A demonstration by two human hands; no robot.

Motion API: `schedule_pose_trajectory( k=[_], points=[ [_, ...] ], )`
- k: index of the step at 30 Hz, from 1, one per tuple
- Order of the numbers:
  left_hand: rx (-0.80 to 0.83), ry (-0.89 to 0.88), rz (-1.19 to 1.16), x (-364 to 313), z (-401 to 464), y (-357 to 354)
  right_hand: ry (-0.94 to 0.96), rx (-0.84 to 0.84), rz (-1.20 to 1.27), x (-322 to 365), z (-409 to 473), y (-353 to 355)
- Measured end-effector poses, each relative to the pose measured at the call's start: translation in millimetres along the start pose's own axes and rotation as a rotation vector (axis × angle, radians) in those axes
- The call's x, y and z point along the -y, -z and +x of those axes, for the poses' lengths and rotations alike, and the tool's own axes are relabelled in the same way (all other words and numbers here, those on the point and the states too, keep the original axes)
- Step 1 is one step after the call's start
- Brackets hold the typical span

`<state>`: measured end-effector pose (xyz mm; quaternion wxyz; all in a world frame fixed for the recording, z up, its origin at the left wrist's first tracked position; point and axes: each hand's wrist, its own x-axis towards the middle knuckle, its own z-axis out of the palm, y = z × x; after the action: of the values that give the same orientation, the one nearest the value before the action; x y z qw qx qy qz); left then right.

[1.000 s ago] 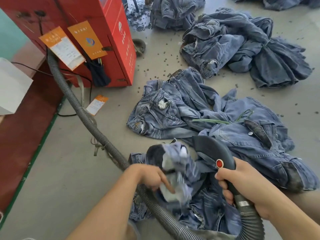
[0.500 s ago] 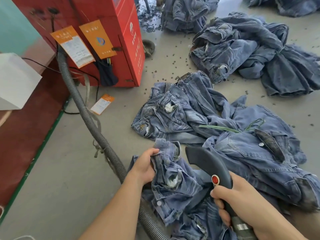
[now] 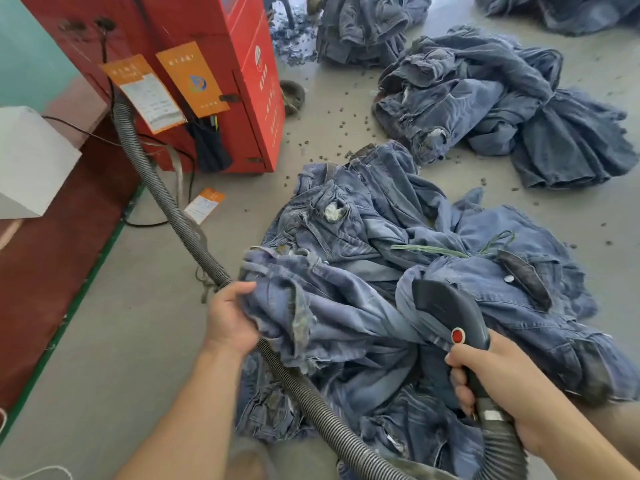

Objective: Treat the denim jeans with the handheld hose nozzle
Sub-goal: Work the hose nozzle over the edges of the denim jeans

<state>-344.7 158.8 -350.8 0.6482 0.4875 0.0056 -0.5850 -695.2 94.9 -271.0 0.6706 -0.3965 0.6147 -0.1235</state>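
Head view shows your left hand (image 3: 230, 318) gripping the edge of the pair of jeans (image 3: 332, 313) nearest you, fingers curled into the denim and thumb on top, drawing the cloth up off the concrete floor (image 3: 114, 341). Your right hand (image 3: 498, 379) is wrapped firmly round the grip of the handheld hose nozzle (image 3: 446, 306), thumb just below its red button (image 3: 458, 336); I can't tell whether the thumb is pressing it. The nozzle's dark head lies against the denim folds in the middle of the heap, touching or very nearly so.

Its ribbed grey hose (image 3: 194, 237) runs from the red machine (image 3: 207, 64) across the floor, passes under your left wrist and loops round toward the nozzle handle. Those jeans sit on top of a loose pile right in front of you, with more denim heaps (image 3: 485, 109) well apart beyond it.

By my reading, you are mid-step: one garment spread and held, the nozzle brought to it. Next, keep the cloth taut with the left hand so a flat panel faces the nozzle mouth, then sweep along it. Mind the hose under your forearm; it could drag the fabric as you move.
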Motion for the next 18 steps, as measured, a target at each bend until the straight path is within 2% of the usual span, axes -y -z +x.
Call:
schedule_pose_trajectory(
  k=[1,2,3,5,6,8,11,13,15,17,18],
  points=[
    [0.050,0.025,0.017,-8,-2,11,-0.023,-0.004,0.015,-4,1,2],
    [0.074,0.128,0.164,-13,-4,20,-0.044,-0.004,0.030,-6,3,4],
    [0.094,0.255,0.434,-11,-6,27,-0.060,0.000,0.044,-8,4,3],
    [0.113,0.504,1.116,3,-5,36,-0.063,0.000,0.054,-9,7,1],
    [0.093,0.579,1.349,12,-2,41,-0.049,-0.004,0.044,-10,9,-1],
    [0.099,0.594,1.501,32,4,43,-0.016,-0.007,0.008,-9,9,-4],
    [0.118,0.413,1.386,58,9,42,-0.028,0.018,-0.010,-12,5,-8],
    [0.052,0.337,1.064,70,7,36,-0.083,0.054,-0.010,-15,0,-10],
    [0.014,0.369,0.607,66,3,23,-0.123,0.086,0.001,-20,-1,-15],
    [0.075,0.355,0.258,46,6,12,-0.118,0.089,0.019,-22,-2,-18],
    [0.139,0.304,0.202,29,8,6,-0.100,0.085,0.033,-21,-3,-20]
  ],
)
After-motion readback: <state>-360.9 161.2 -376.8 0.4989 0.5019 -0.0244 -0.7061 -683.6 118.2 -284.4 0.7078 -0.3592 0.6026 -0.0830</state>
